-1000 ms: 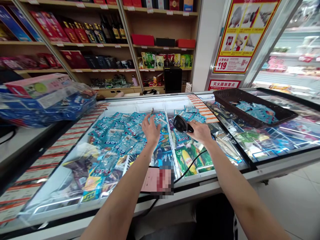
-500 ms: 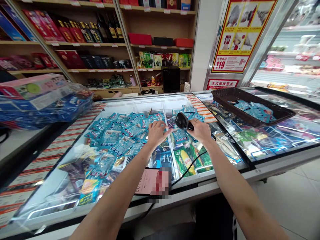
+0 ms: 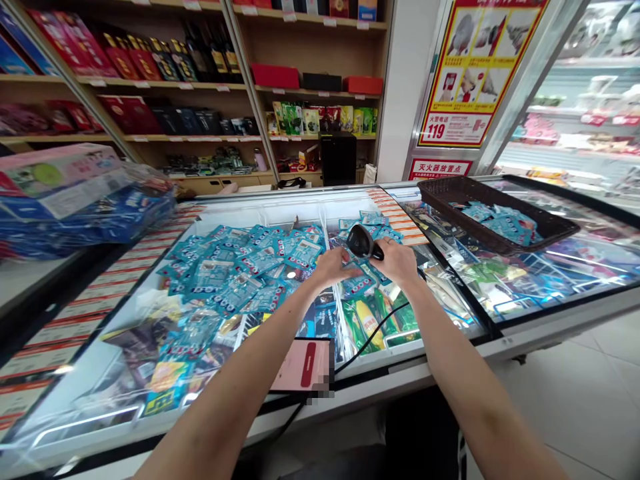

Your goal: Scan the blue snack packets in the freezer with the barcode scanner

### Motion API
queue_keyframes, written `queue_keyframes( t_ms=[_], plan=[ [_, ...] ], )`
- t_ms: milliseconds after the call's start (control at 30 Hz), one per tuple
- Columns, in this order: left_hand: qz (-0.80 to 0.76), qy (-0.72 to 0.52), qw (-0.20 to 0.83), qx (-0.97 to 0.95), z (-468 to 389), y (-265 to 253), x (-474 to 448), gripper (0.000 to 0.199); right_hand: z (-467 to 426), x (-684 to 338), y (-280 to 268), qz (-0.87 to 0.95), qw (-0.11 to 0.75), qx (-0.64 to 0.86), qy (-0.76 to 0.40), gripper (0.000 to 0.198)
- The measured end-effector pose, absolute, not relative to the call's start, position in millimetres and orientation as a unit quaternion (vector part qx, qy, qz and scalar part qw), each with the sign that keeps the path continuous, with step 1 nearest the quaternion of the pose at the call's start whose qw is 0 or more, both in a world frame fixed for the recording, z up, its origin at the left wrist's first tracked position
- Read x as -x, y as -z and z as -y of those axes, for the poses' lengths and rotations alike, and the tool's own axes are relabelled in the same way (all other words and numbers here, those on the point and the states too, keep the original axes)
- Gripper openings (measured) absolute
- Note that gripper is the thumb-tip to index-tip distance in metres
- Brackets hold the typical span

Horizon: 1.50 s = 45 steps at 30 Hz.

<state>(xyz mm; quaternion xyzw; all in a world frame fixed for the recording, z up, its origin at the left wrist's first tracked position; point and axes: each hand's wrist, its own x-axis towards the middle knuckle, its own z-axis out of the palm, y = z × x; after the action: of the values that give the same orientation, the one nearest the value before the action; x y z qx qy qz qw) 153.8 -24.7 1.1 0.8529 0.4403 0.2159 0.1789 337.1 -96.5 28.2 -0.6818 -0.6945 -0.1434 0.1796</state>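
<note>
While the scanner is up, the step in hand: probably reading packets one by one, the right hand (image 3: 397,260) keeping the scanner (image 3: 361,241) ready and the left hand (image 3: 331,267) working among the blue packets (image 3: 215,277).
Scanner's place: above the freezer's right compartment, just right of the wire divider (image 3: 341,333), over the packets lying there.
Scanner's long axis: roughly left to right, the bulky head at the left and slightly farther, the handle running right and nearer into the palm; where exactly its window faces I cannot tell.
Right fingers: wrapped around the handle, a firm-looking hold.
Left fingers: curled, pointing right, the thumb on the near side with a modest gap; whether a packet is pinched between them cannot be made out.
Blue packets: a broad heap in the left compartment, lying at mixed angles, with others in the right compartment and some inside the dark tray (image 3: 557,225) at far right.
Cable (image 3: 380,330): a black curve from near the right hand down to the freezer's near edge, beside the phone (image 3: 299,365).
Next move: seems to call for one packet's code lined up squarely with the scanner's head, the cable left slack.
</note>
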Motion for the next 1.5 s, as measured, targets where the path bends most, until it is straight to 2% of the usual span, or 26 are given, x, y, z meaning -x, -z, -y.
queue_keyframes(
  t_ms=[100, 200, 367, 433, 633, 767, 1033, 1133, 1300, 1433, 1500],
  plan=[
    [-0.430, -0.297, 0.259, -0.812, 22, -5, -139, 0.043, 96, -338, -28, 0.698, 0.184, 0.677, 0.142, 0.034],
    [-0.469, -0.344, 0.216, -0.784, 27, -7, -129, 0.045, 96, -337, -28, 0.700, 0.184, 0.675, 0.143, 0.034],
    [-0.429, -0.212, 0.110, -0.871, 43, -10, -135, 0.071, 98, -336, -29, 0.697, 0.186, 0.677, 0.146, 0.034],
    [-0.411, -0.186, 0.085, -0.888, 44, -11, -135, 0.076, 98, -336, -29, 0.697, 0.182, 0.679, 0.143, 0.034],
    [-0.429, -0.206, 0.047, -0.878, 34, -7, -111, 0.055, 98, -334, -29, 0.701, 0.181, 0.676, 0.139, 0.033],
    [-0.362, -0.188, 0.020, -0.913, 33, -9, -99, 0.036, 98, -333, -28, 0.705, 0.189, 0.668, 0.145, 0.032],
    [-0.405, -0.185, 0.022, -0.895, 27, -17, -101, 0.042, 98, -332, -27, 0.705, 0.172, 0.673, 0.145, 0.032],
    [-0.455, -0.251, 0.064, -0.852, 21, -18, -94, 0.043, 98, -332, -27, 0.708, 0.172, 0.670, 0.145, 0.032],
    [-0.567, -0.439, 0.193, -0.670, 7, -12, -74, 0.035, 98, -329, -27, 0.731, 0.167, 0.646, 0.141, 0.034],
    [-0.512, -0.534, 0.327, -0.588, -2, -2, -57, 0.036, 98, -325, -27, 0.744, 0.160, 0.633, 0.140, 0.038],
    [-0.474, -0.546, 0.346, -0.598, -3, -1, -50, 0.040, 98, -325, -27, 0.748, 0.158, 0.629, 0.142, 0.038]
  ],
)
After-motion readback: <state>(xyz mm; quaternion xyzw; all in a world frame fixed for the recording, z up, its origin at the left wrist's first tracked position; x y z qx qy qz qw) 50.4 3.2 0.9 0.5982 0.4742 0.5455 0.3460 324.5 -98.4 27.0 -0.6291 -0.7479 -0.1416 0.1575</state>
